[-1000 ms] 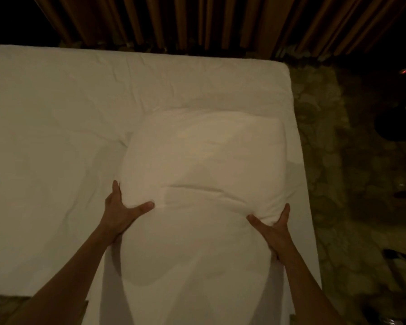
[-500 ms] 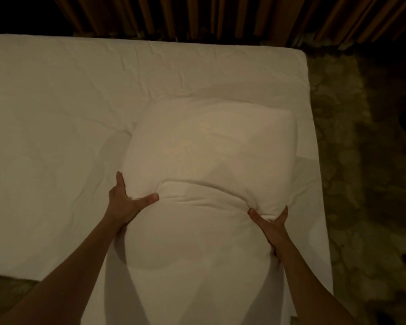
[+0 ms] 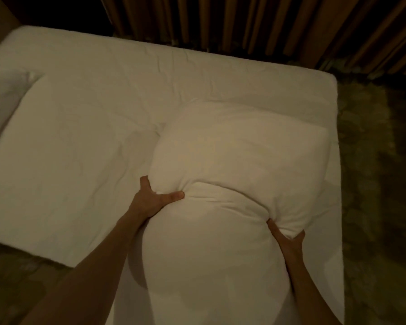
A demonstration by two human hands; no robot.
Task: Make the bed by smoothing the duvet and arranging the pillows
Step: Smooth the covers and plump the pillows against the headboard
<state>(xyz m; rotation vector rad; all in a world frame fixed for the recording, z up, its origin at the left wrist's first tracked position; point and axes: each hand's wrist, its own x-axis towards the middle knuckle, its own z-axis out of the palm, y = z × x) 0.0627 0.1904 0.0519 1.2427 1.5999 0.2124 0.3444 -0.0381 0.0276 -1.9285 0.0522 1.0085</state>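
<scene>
pillow pinched in my left hand and right hand; i'd square it to the bed's right edge.

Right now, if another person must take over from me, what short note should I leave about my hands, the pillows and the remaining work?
Left hand: gripping the near left side of the big pillow.
Right hand: gripping its near right corner.
The pillow is on the right half of the bed, bunched where the hands squeeze it. A second pillow lies at the far left edge.
Done: the white cover looks mostly flat, with light creases.
Left: plump and set down this pillow, line up both pillows, smooth the creases.
</scene>
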